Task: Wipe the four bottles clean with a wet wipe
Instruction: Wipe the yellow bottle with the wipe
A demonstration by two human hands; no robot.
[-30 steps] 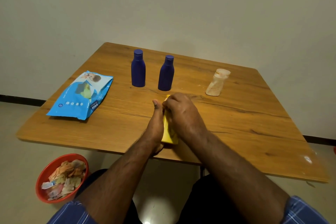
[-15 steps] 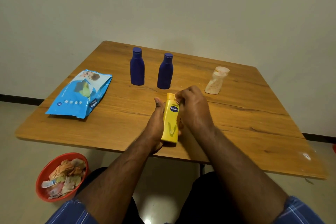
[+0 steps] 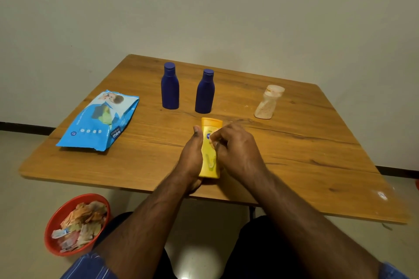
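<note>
Mid-wipe on the yellow bottle (image 3: 209, 156) at frame center: left hand (image 3: 191, 158) grips it, right hand (image 3: 235, 149) curled rubbing its front, wipe hidden. Next I'd turn it.

The right hand (image 3: 235, 149), which a second ago covered the top of the yellow bottle (image 3: 209, 154), now sits lower against the bottle's 3 o'clock side, fingers curled on its front. The bottle's orange cap end and part of its blue logo now show.
</note>
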